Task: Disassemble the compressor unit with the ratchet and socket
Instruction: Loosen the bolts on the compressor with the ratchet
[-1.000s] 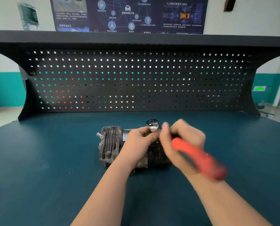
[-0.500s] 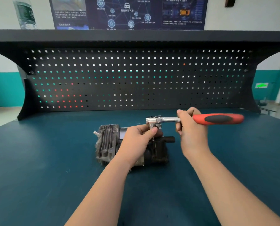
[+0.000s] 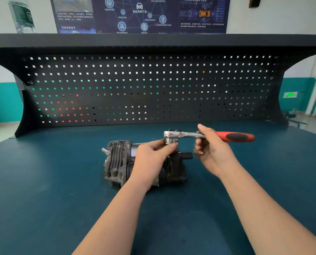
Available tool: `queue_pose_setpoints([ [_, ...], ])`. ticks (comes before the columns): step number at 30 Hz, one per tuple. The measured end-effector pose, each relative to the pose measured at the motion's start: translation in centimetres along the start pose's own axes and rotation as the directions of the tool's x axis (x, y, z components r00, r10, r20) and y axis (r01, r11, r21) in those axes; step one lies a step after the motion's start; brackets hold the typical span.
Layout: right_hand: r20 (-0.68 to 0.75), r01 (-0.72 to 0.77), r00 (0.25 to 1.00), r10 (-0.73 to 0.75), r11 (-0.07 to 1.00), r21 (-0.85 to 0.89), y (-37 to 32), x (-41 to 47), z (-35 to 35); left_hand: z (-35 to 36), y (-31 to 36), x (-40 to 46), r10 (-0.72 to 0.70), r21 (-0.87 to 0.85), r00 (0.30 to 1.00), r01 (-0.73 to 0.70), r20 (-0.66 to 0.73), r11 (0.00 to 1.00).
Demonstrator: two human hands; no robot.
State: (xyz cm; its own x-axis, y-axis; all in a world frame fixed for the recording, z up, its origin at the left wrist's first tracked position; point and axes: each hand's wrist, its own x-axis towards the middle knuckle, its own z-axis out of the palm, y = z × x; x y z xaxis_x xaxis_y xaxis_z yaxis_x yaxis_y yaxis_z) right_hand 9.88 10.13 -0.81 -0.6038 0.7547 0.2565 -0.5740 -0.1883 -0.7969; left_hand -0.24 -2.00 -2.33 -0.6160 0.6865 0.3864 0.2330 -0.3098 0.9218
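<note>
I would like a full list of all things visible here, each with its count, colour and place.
finned metal compressor unit: 1, dark grey, centre of bench.
chrome ratchet with red-black handle: 1, above compressor, handle pointing right.
chrome socket: 1, silver, under ratchet head.
workbench top: 1, dark teal.
perforated back panel: 1, black, behind bench.
plastic water bottle: 1, clear, green label, shelf top left.
wall poster: 1, dark blue.
left hand: pinches socket.
right hand: grips ratchet.

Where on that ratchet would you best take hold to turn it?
On the red handle, from the right side. The ratchet lies level, head over the compressor, and that far end gives most leverage. The right hand holds nearer the head.
</note>
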Motion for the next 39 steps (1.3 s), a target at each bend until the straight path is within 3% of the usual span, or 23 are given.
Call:
queue_pose_setpoints([
  [3,-0.026,0.037,0.999,-0.037,0.999,-0.025,0.4,0.0,0.4,-0.1,0.1,-0.1,-0.022,0.018,0.999,0.022,0.045,1.000],
  [5,-0.020,0.222,0.973,-0.230,0.956,-0.190,-0.1,-1.0,1.8,-0.1,0.2,-0.1,-0.047,0.025,0.998,0.047,0.033,0.999],
  [6,0.018,0.374,0.919,-0.394,0.855,-0.360,-0.1,-1.7,2.6,-0.1,0.3,-0.2,-0.039,0.048,0.999,0.038,0.019,0.998],
  [8,0.269,0.672,0.647,-0.713,0.367,-0.643,0.2,-3.5,4.2,-0.1,0.4,-0.1,0.016,0.118,1.000,-0.016,-0.001,0.993],
  [10,0.624,0.783,0.326,-0.710,-0.167,-0.599,0.8,-4.8,5.1,-0.1,0.7,-0.2,0.054,0.240,0.998,-0.043,-0.040,0.970],
  [11,0.690,0.791,0.250,-0.680,-0.267,-0.550,0.9,-5.0,5.3,-0.2,0.6,-0.2,0.056,0.276,0.996,-0.036,-0.063,0.960],
  [12,0.672,0.803,0.287,-0.682,-0.211,-0.557,0.7,-4.8,5.1,-0.2,0.6,-0.2,0.060,0.258,0.997,-0.043,-0.055,0.965],
  [14,0.442,0.750,0.567,-0.695,0.213,-0.626,-0.3,-4.0,4.3,0.0,0.5,-0.4,0.042,0.162,0.999,-0.040,-0.010,0.986],
  [16,0.164,0.518,0.822,-0.545,0.597,-0.613,-1.1,-2.6,2.8,0.3,0.3,-0.3,0.031,0.112,0.999,-0.028,-0.025,0.993],
  [18,0.026,0.241,0.970,-0.244,0.927,-0.289,-1.1,-1.1,1.1,0.5,0.1,-0.2,0.028,0.066,0.999,-0.026,-0.035,0.997],
  [19,0.009,0.083,0.997,-0.083,0.992,-0.096,-0.9,-0.4,0.6,0.4,0.0,-0.1,0.029,0.052,0.999,-0.027,-0.029,0.998],
  [21,-0.003,-0.066,0.998,0.066,0.997,0.045,-0.2,0.1,0.1,0.2,0.0,-0.1,0.025,0.055,1.000,-0.025,-0.003,0.998],
  [23,0.003,-0.037,0.999,0.037,0.999,0.023,0.0,0.1,0.3,-0.1,-0.2,-0.1,0.012,0.073,0.999,-0.015,0.041,0.997],
  [25,0.018,0.170,0.985,-0.169,0.970,-0.175,-0.4,-0.6,1.6,-0.1,-0.2,0.0,-0.016,0.078,0.998,0.011,0.064,0.997],
  [26,0.056,0.339,0.938,-0.343,0.870,-0.359,-0.5,-1.3,2.4,-0.2,-0.3,0.1,-0.017,0.083,0.998,0.012,0.060,0.996],
  [28,0.289,0.673,0.682,-0.672,0.420,-0.609,0.0,-3.1,4.2,-0.4,-0.5,0.3,0.025,0.166,0.999,-0.031,0.037,0.986],
  [30,0.651,0.832,0.323,-0.688,-0.122,-0.541,0.8,-4.9,5.3,-0.5,-0.6,0.3,0.080,0.301,0.997,-0.080,0.015,0.950],
  [31,0.747,0.835,0.221,-0.627,-0.274,-0.477,1.0,-5.2,5.3,-0.5,-0.6,0.2,0.103,0.346,0.995,-0.102,0.014,0.933],
  [32,0.767,0.835,0.191,-0.613,-0.309,-0.455,0.9,-5.1,5.1,-0.5,-0.6,0.1,0.146,0.397,0.989,-0.144,0.025,0.907],
  [33,0.724,0.844,0.243,-0.646,-0.227,-0.486,0.6,-4.8,4.7,-0.4,-0.6,0.0,0.156,0.385,0.988,-0.152,0.020,0.910],
  [35,0.488,0.791,0.537,-0.688,0.209,-0.575,-0.6,-3.8,3.8,0.0,-0.5,-0.2,0.122,0.266,0.993,-0.117,-0.002,0.957],
  [37,0.200,0.536,0.825,-0.528,0.620,-0.573,-1.1,-2.6,2.7,0.4,-0.5,-0.2,0.104,0.163,0.994,-0.097,-0.036,0.982],
  [39,0.026,0.231,0.972,-0.232,0.936,-0.266,-0.7,-0.9,1.2,0.5,-0.6,-0.2,0.087,0.081,0.994,-0.082,-0.061,0.993],
])
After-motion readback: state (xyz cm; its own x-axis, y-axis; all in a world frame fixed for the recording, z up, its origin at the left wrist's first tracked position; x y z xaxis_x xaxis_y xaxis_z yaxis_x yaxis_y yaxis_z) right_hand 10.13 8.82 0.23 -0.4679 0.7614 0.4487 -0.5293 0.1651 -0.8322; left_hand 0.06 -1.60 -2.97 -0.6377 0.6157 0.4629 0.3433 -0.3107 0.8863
